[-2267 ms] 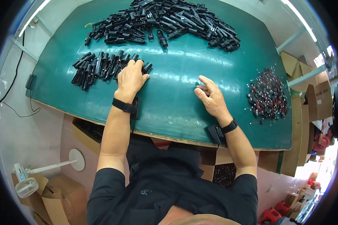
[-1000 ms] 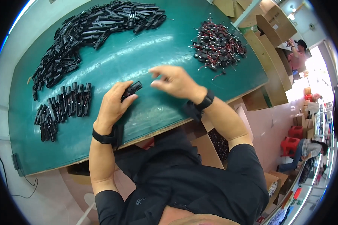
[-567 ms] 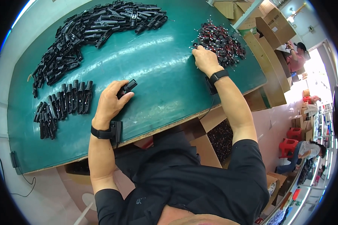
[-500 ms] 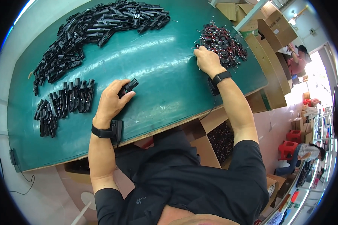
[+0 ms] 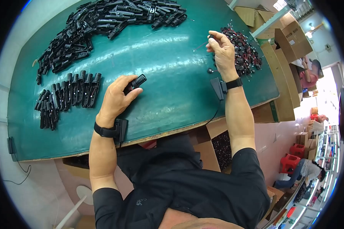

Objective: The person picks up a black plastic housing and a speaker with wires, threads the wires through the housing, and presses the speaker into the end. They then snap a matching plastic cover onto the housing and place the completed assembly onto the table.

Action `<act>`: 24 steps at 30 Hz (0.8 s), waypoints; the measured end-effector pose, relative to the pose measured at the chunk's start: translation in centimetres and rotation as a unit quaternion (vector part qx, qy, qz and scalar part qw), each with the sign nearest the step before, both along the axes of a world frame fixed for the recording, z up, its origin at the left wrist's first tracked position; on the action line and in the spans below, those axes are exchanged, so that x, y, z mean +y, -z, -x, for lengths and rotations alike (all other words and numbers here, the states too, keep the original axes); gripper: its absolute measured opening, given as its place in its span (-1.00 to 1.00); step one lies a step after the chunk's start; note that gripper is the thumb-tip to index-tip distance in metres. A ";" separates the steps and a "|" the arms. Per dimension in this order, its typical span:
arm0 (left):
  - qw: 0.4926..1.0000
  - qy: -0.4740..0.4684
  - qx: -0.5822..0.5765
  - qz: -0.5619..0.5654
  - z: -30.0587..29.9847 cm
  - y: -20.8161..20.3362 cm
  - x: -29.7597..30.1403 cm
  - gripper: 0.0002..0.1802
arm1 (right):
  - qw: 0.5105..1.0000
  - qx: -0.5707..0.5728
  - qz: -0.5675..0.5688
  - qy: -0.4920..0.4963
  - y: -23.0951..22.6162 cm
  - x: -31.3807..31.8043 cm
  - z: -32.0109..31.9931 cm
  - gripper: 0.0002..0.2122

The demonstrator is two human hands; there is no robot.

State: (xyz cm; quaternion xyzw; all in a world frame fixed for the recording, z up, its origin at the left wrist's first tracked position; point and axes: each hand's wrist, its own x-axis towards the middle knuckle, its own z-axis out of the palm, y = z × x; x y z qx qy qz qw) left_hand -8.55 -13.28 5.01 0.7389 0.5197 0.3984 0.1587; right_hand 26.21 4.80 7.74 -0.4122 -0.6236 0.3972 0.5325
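My left hand (image 5: pixel 115 95) is closed around a black plastic housing (image 5: pixel 140 80), whose ribbed, spring-like end sticks out past the thumb and forefinger. Over the left edge of a heap of small round black parts with red wires (image 5: pixel 248 53), my right hand (image 5: pixel 223 53) is raised off the table. Its thumb and fingers pinch one small black wired part (image 5: pixel 210 36), mostly covered by the fingertips; a thin wire (image 5: pixel 200 46) trails from it to the left. Another small round part (image 5: pixel 210 70) lies loose beside my right wrist.
A large pile of black housings (image 5: pixel 103 19) curves along the back left of the green table (image 5: pixel 172 84). Nearer, several housings (image 5: pixel 80 89) lie in a row. Cardboard boxes (image 5: pixel 290 40) stand beyond the right edge. Two other people (image 5: pixel 309 76) are off to the right.
My right hand has lifted from the heap with a small wired part between its fingers. My left hand keeps its hold on the housing. The whole view has shifted slightly.
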 end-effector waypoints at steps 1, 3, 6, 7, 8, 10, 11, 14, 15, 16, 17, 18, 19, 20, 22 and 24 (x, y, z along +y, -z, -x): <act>1.000 -0.004 -0.006 0.001 0.1 0.0 0.1 -0.55 | 0.999 0.045 -0.003 -0.030 0.0 -0.1 1.0 -0.75; 1.000 -0.016 -0.007 0.007 0.3 0.2 0.4 -0.55 | 0.986 0.138 -0.005 -0.090 0.2 -0.7 3.2 -0.76; 0.997 -0.003 -0.077 -0.014 0.2 0.8 1.2 -0.57 | 0.979 0.158 -0.014 -0.127 0.4 -2.5 6.5 -0.75; 0.997 -0.009 -0.070 -0.009 0.2 1.1 1.3 -0.57 | 0.976 0.165 -0.022 -0.140 0.5 -3.1 7.4 -0.74; 0.995 -0.016 -0.098 0.015 0.2 1.4 1.5 -0.54 | 0.974 0.172 -0.016 -0.143 0.8 -3.6 8.1 -0.74; 0.986 -0.028 -0.154 0.063 0.2 2.0 1.9 -0.50 | 0.975 0.161 -0.058 -0.141 1.6 -4.8 9.3 -0.74; 0.986 -0.031 -0.150 0.068 0.2 2.2 2.2 -0.50 | 0.975 0.154 -0.079 -0.138 1.9 -5.0 9.7 -0.74; 0.977 -0.037 -0.199 0.065 -0.4 2.7 3.1 -0.49 | 0.971 0.115 -0.161 -0.130 2.3 -5.1 9.5 -0.73; 0.978 -0.035 -0.195 0.071 -0.6 2.8 3.5 -0.49 | 0.967 0.091 -0.204 -0.125 2.3 -5.1 9.3 -0.72; 0.977 -0.031 -0.199 0.066 -0.6 3.1 3.8 -0.49 | 0.968 0.096 -0.199 -0.122 2.2 -5.2 9.3 -0.72; 0.977 -0.026 -0.203 0.060 -0.6 3.3 4.0 -0.49 | 0.960 0.068 -0.247 -0.117 1.9 -5.3 9.2 -0.71; 0.976 -0.019 -0.208 0.055 -0.7 3.6 4.3 -0.48 | 0.948 0.038 -0.294 -0.111 1.6 -5.4 9.1 -0.70; 0.977 -0.017 -0.205 0.061 -1.0 3.9 4.6 -0.48 | 0.934 0.007 -0.341 -0.104 1.6 -5.3 8.9 -0.70; 0.975 -0.007 -0.216 0.049 -1.3 4.0 4.9 -0.47 | 0.936 0.009 -0.336 -0.100 1.6 -5.1 8.8 -0.70; 0.971 0.014 -0.238 0.025 -2.1 4.1 5.4 -0.44 | 0.914 -0.004 -0.390 -0.108 1.7 -4.9 8.4 -0.70; 0.969 0.022 -0.243 0.028 -2.7 4.3 5.8 -0.42 | 0.905 -0.011 -0.413 -0.106 2.2 -4.6 8.0 -0.69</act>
